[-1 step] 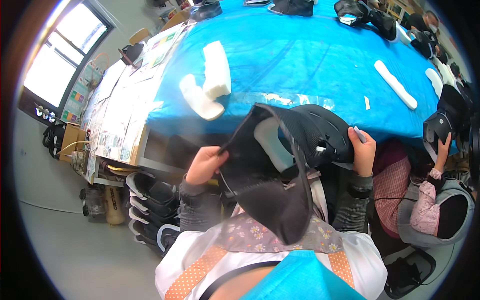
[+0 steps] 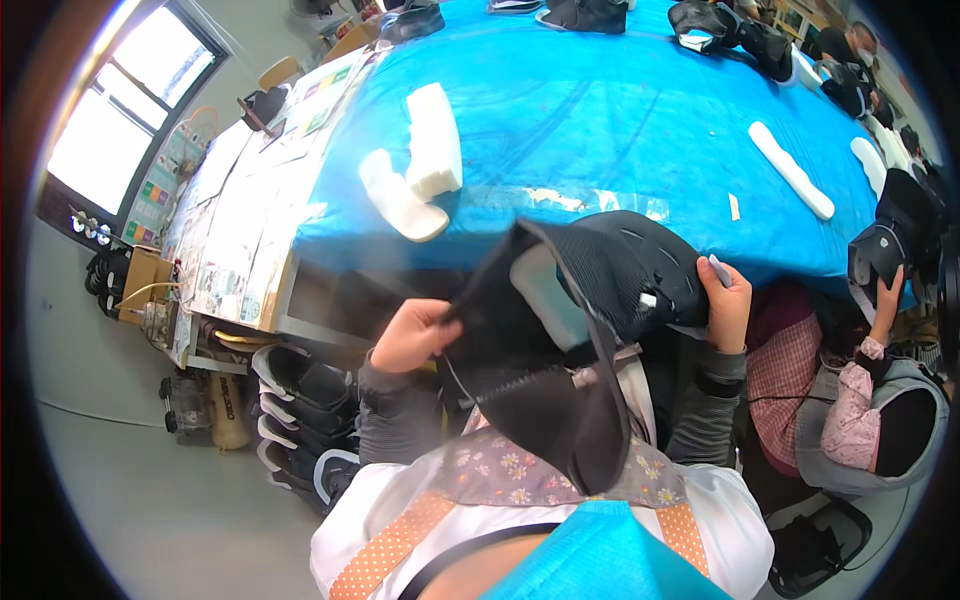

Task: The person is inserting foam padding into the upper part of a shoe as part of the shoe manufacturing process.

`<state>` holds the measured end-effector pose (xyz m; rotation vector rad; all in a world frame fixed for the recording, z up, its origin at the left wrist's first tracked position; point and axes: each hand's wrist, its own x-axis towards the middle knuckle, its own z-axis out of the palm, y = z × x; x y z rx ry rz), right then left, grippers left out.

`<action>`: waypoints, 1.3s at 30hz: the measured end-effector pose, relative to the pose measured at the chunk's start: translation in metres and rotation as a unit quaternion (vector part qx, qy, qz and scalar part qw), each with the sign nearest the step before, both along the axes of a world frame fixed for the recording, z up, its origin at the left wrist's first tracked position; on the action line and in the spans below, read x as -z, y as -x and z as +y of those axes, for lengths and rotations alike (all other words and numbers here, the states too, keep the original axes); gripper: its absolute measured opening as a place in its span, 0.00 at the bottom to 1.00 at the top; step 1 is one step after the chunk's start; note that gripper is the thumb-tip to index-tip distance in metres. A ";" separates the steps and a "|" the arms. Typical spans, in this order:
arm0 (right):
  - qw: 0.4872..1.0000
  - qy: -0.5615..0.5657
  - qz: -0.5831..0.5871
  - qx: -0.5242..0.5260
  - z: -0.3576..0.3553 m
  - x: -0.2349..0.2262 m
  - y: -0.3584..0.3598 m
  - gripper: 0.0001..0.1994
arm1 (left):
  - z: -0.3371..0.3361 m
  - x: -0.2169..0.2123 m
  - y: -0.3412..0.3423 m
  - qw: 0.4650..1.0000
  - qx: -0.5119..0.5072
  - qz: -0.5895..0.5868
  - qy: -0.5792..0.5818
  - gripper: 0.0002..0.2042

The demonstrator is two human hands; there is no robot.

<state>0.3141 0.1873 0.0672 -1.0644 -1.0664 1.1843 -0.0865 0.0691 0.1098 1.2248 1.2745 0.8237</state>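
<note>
Your left hand (image 2: 408,336) pinches the black cover (image 2: 520,408) at left; your right hand (image 2: 729,308) grips its right end

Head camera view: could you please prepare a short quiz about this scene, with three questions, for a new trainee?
1. Which of the wearer's hands is at the rounded end of the black boot-like piece, left or right?
2. What lies on the blue table cover, left of the middle? (A) a pair of scissors, (B) two white shaped pieces, (C) a red cup.
3. True or false: the left hand is resting flat on the blue table cover.

Key:
1. The right hand.
2. B.
3. False; it is at the open edge of the black boot-like piece.
</note>
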 end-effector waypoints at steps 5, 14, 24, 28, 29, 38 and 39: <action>0.997 0.015 0.070 -0.039 -0.006 0.007 0.001 0.09 | -0.011 0.007 0.014 0.936 0.217 -0.247 -0.122 0.47; 0.990 0.065 0.019 -0.127 0.004 0.028 -0.001 0.12 | -0.024 -0.080 -0.049 0.510 0.076 0.501 -0.695 0.19; 0.971 0.092 -0.013 -0.218 -0.013 0.040 0.033 0.14 | -0.034 -0.116 -0.078 0.413 0.424 0.436 -0.678 0.09; 0.973 0.129 -0.048 -0.188 -0.024 0.061 0.036 0.15 | -0.043 -0.116 -0.088 0.455 0.469 0.545 -0.525 0.10; 0.975 0.143 -0.046 -0.162 -0.030 0.064 0.037 0.15 | -0.041 -0.113 -0.086 0.452 0.459 0.524 -0.557 0.12; 0.980 0.158 0.041 -0.110 -0.036 0.135 0.047 0.16 | -0.047 -0.067 -0.086 0.611 0.451 0.519 -0.392 0.16; 0.981 0.149 0.010 -0.120 -0.037 0.137 0.048 0.16 | -0.043 -0.059 -0.086 0.624 0.478 0.523 -0.330 0.15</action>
